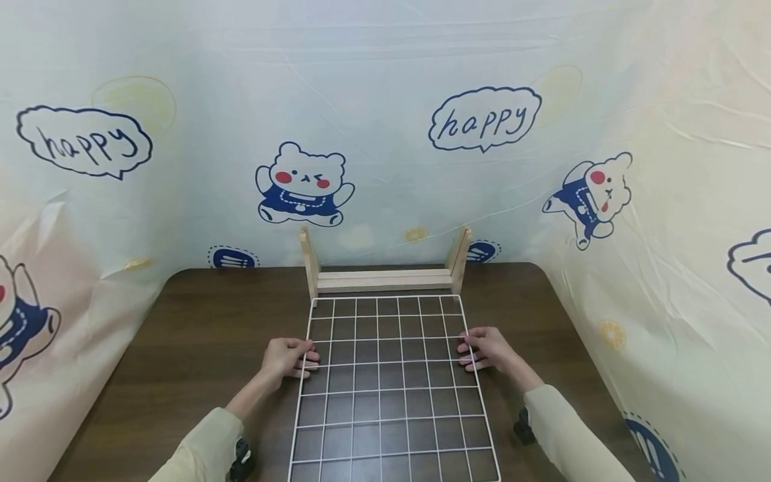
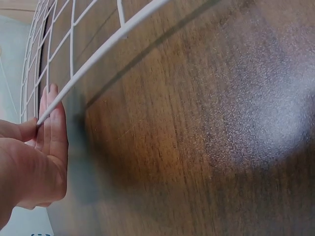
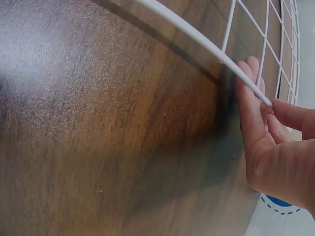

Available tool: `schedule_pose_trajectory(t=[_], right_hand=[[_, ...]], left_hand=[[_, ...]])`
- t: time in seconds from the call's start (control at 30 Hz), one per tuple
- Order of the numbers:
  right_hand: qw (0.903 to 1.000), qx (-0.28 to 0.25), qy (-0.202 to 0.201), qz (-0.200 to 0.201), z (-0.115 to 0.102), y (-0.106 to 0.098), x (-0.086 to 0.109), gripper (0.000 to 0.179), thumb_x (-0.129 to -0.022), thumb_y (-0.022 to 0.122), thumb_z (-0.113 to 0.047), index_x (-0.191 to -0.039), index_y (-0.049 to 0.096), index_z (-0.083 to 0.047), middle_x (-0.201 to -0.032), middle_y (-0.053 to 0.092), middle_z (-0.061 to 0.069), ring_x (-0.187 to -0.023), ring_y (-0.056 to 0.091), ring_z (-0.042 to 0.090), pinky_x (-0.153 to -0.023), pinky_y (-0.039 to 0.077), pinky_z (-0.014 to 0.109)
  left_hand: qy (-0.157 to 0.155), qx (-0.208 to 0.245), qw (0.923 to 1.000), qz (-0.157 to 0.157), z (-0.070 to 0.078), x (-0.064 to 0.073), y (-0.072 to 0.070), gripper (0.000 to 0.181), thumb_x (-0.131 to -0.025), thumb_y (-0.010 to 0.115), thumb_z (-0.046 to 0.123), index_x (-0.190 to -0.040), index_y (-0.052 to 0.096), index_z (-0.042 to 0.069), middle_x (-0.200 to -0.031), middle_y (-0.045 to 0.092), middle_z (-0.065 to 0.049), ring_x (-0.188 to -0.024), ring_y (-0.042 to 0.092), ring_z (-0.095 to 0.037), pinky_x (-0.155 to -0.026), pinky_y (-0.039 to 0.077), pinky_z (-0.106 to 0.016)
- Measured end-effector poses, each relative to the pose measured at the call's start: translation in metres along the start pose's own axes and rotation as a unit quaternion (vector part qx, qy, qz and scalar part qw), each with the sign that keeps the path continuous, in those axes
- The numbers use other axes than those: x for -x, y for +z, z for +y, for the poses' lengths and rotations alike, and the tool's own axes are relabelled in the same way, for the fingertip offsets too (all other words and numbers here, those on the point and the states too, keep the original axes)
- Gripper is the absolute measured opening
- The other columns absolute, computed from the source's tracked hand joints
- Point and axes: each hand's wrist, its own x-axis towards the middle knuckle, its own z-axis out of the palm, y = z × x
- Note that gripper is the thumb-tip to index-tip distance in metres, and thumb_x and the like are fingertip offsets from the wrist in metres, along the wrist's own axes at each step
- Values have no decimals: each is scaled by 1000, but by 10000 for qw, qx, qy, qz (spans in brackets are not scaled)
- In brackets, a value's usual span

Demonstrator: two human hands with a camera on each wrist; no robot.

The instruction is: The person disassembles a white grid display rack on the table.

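Note:
A white wire grid panel [image 1: 378,363] lies between my two hands, its far edge right at the feet of a pale wooden stand [image 1: 385,282]. My left hand [image 1: 284,358] pinches the panel's left edge wire between thumb and fingers, with the fingers passing beneath the mesh. On the opposite side my right hand [image 1: 490,349] grips the right edge wire the same way. Both wrist views show the edge wire [image 2: 98,53] raised over the tabletop, casting a shadow on it. In the right wrist view the fingers [image 3: 253,115] reach under the wire.
The stand has two uprights [image 1: 310,261] joined by low crossbars, near the back of the dark brown wooden table [image 1: 199,335]. A pale printed sheet [image 1: 385,100] with cartoon bears hangs behind the table and along both sides.

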Motion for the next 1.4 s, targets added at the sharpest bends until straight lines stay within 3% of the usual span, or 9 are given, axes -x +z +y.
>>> schedule_pose_trajectory(t=[0.43, 0.97, 1.13, 1.23, 1.4], right_hand=[[9999, 1, 2, 117, 4, 5, 1, 26, -100, 44, -2, -121, 48, 15, -90, 68, 23, -72, 70, 35, -61, 60, 45], [9987, 168, -103, 461, 5, 10, 3, 16, -95, 48, 5, -109, 41, 10, -78, 62, 22, -59, 66, 26, -54, 60, 41], [9947, 641, -388, 704, 8, 11, -1, 15, -91, 52, 9, -104, 44, 10, -73, 62, 18, -54, 63, 21, -49, 58, 37], [9858, 1256, -660, 898, 9, 10, -4, 12, -88, 56, 8, -99, 50, 9, -71, 64, 17, -53, 62, 20, -47, 57, 35], [9718, 1934, -855, 1047, 8, 8, -4, 9, -85, 61, 7, -91, 55, 5, -69, 65, 12, -54, 61, 19, -46, 57, 36]], left_hand=[[8, -101, 9999, 29, -7, 3, 0, 30, -98, 57, 8, -112, 56, -19, -81, 70, -22, -65, 71, -26, -52, 59, -34], [158, -260, 9985, 450, -13, -1, 5, 20, -94, 60, 4, -103, 57, -13, -74, 69, -20, -62, 70, -26, -51, 59, -36], [354, -539, 9965, 538, -11, 0, 8, 12, -92, 61, -1, -96, 56, -11, -72, 68, -20, -59, 69, -24, -50, 59, -36], [585, -838, 9926, 660, -11, 1, 9, 10, -89, 63, -3, -91, 57, -10, -69, 66, -18, -52, 67, -24, -47, 58, -36], [1139, -1682, 9756, 830, -12, 1, 10, 9, -85, 66, -3, -83, 59, -7, -62, 63, -15, -42, 63, -21, -42, 56, -32]])
